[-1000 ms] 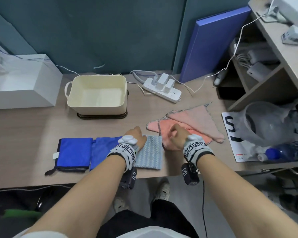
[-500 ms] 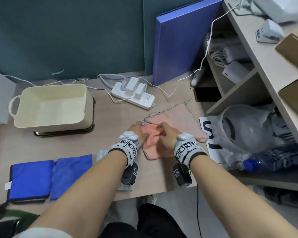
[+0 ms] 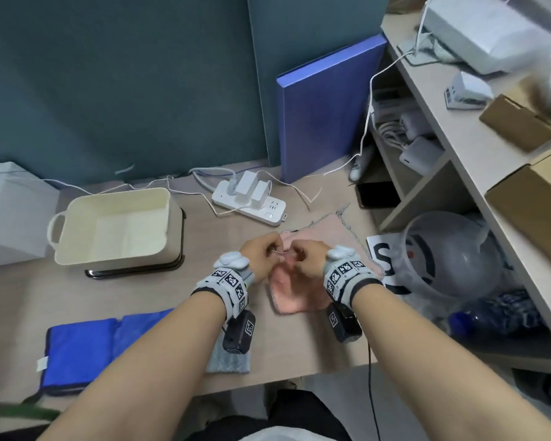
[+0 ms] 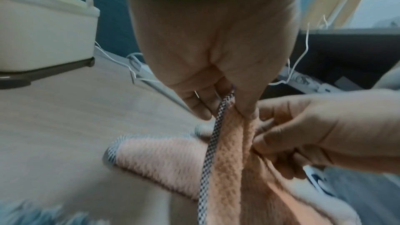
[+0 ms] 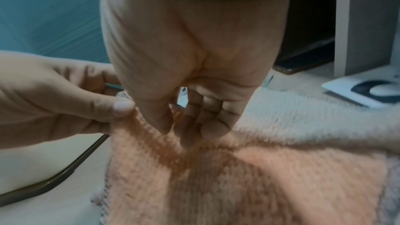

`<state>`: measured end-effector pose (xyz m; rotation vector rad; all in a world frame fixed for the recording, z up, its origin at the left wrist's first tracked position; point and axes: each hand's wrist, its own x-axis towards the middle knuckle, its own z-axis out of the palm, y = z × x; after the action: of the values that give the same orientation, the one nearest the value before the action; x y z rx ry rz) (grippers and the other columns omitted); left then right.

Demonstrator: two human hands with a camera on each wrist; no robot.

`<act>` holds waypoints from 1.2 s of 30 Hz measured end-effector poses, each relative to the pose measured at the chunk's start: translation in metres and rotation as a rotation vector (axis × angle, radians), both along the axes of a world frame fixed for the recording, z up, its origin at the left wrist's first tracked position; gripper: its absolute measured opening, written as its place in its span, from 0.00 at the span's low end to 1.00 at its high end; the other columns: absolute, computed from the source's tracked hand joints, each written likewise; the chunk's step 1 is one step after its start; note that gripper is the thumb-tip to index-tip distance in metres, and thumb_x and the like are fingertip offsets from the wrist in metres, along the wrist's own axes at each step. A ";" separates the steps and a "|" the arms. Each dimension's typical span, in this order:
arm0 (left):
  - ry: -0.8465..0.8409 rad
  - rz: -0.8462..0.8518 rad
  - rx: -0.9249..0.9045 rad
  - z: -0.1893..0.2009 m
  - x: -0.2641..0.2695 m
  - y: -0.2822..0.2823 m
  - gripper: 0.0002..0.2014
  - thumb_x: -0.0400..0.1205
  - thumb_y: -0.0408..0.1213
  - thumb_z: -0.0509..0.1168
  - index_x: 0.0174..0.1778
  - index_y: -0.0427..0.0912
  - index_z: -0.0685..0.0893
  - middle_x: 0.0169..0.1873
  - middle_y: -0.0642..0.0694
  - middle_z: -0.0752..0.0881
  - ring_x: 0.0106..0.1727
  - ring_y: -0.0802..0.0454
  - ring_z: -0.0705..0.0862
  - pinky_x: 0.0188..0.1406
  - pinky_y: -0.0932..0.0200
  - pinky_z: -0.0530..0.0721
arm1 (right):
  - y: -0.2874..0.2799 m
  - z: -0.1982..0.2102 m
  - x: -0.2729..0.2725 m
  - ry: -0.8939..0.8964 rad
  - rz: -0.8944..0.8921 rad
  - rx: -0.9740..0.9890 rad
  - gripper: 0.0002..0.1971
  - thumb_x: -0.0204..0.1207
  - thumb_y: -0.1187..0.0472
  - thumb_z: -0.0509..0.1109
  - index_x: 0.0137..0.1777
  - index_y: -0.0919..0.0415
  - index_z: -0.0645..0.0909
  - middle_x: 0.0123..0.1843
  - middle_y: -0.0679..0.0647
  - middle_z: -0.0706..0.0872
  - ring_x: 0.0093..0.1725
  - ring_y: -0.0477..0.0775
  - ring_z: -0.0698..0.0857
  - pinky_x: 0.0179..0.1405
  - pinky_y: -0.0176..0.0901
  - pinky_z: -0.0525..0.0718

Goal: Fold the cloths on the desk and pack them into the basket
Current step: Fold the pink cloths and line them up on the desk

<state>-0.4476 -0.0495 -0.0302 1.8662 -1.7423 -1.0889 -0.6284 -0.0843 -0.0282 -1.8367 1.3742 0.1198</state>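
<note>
Currently you are pinching the orange cloth [image 3: 288,296] with both hands at the centre of the head view, lifting its upper edge off the desk [image 3: 140,300]. Your left hand [image 3: 261,256] is gripping the checkered hem between thumb and fingers [image 4: 199,107], which the left wrist view is showing plainly. Your right hand [image 3: 309,259] is pinching the same cloth just beside the left one, thumb against curled fingers [image 5: 207,119]. The lower part of the orange cloth is lying on the desk between your wrists. A paler pink cloth [image 3: 328,230] is lying flat just above and right of your hands, partly under the orange one. The cream basket [image 3: 115,227] is sitting at left centre of the frame, well apart from your hands, and is holding no cloth. Two folded blue cloths [image 3: 86,348] are lying at lower left, and a grey cloth [image 3: 229,361] is showing near the desk's front edge, partly hidden under your left forearm. A white power strip [image 3: 252,205] is resting above your hands, near the back of the desk.
</note>
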 end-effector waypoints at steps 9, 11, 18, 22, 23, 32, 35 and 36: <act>0.084 -0.047 -0.065 0.047 0.018 0.000 0.12 0.71 0.36 0.78 0.39 0.57 0.83 0.34 0.56 0.84 0.37 0.57 0.79 0.43 0.57 0.80 | -0.017 0.063 -0.015 -0.137 -0.269 -0.162 0.18 0.77 0.48 0.72 0.31 0.61 0.82 0.25 0.49 0.79 0.29 0.50 0.77 0.33 0.44 0.76; 0.129 -0.050 -0.089 0.058 0.016 0.003 0.12 0.70 0.37 0.77 0.38 0.61 0.84 0.35 0.55 0.85 0.37 0.57 0.79 0.44 0.57 0.80 | -0.012 0.079 -0.012 -0.247 -0.264 -0.180 0.17 0.74 0.51 0.79 0.33 0.63 0.84 0.26 0.51 0.82 0.27 0.42 0.76 0.32 0.40 0.76; 0.034 -0.021 -0.305 0.085 0.011 0.007 0.09 0.72 0.32 0.81 0.36 0.48 0.88 0.66 0.53 0.78 0.65 0.58 0.77 0.58 0.77 0.69 | 0.002 0.118 -0.002 -0.487 -0.161 -0.259 0.17 0.67 0.75 0.77 0.31 0.56 0.76 0.32 0.51 0.82 0.31 0.46 0.78 0.36 0.42 0.81; -0.025 -0.102 -0.273 0.098 0.016 0.008 0.10 0.71 0.37 0.80 0.34 0.55 0.87 0.72 0.59 0.79 0.71 0.61 0.75 0.67 0.67 0.69 | 0.009 0.133 0.000 -0.498 -0.073 -0.317 0.13 0.68 0.77 0.70 0.35 0.55 0.82 0.34 0.46 0.86 0.34 0.47 0.81 0.39 0.41 0.83; -0.033 -0.098 -0.240 0.100 0.017 0.007 0.09 0.71 0.40 0.80 0.33 0.57 0.87 0.65 0.61 0.84 0.67 0.59 0.80 0.67 0.63 0.74 | 0.009 0.135 -0.001 -0.493 -0.064 -0.319 0.12 0.69 0.76 0.69 0.36 0.57 0.84 0.35 0.48 0.88 0.36 0.50 0.84 0.41 0.45 0.86; 0.036 -0.239 -0.200 0.125 0.010 0.020 0.12 0.67 0.45 0.82 0.29 0.57 0.83 0.70 0.63 0.81 0.65 0.61 0.82 0.67 0.56 0.77 | 0.025 0.162 -0.004 -0.404 -0.060 -0.220 0.21 0.68 0.85 0.60 0.35 0.60 0.88 0.38 0.60 0.92 0.39 0.53 0.90 0.41 0.52 0.93; -0.007 -0.275 -0.169 0.126 0.004 0.022 0.10 0.65 0.52 0.80 0.29 0.58 0.85 0.60 0.66 0.85 0.59 0.59 0.84 0.64 0.53 0.80 | 0.027 0.165 -0.006 -0.351 -0.068 -0.167 0.24 0.68 0.85 0.59 0.38 0.62 0.92 0.38 0.59 0.94 0.35 0.50 0.90 0.31 0.43 0.91; -0.031 -0.268 -0.160 0.124 0.003 0.022 0.11 0.63 0.57 0.79 0.30 0.59 0.85 0.54 0.64 0.86 0.56 0.56 0.85 0.62 0.50 0.83 | 0.029 0.167 -0.008 -0.340 -0.061 -0.163 0.25 0.68 0.86 0.58 0.38 0.61 0.93 0.38 0.59 0.94 0.35 0.47 0.90 0.32 0.40 0.90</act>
<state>-0.4442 -0.0275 0.0942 1.5957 -2.0770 -0.9822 -0.6364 -0.0557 0.1384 -1.8426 1.2246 -0.3309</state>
